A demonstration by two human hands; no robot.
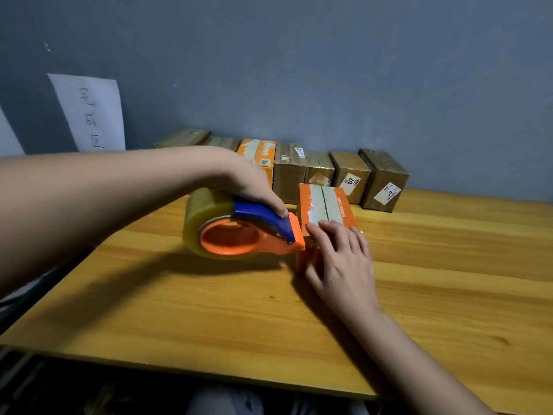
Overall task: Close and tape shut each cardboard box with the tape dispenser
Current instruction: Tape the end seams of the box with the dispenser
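Observation:
A small orange cardboard box (327, 205) stands on the wooden table (209, 310), its top flaps shut with a seam down the middle. My right hand (341, 262) grips its near end, fingers pressed on the top edge and thumb on the side. My left hand (251, 181) holds the blue and orange tape dispenser (239, 229) with its roll of clear tape. The dispenser's orange nose touches the near left edge of the box.
A row of several cardboard boxes (350, 175), brown ones and one orange, lines the blue-grey wall at the back. A white paper sheet (89, 115) with writing hangs on the wall at left. The table's front edge (191, 369) runs close to me.

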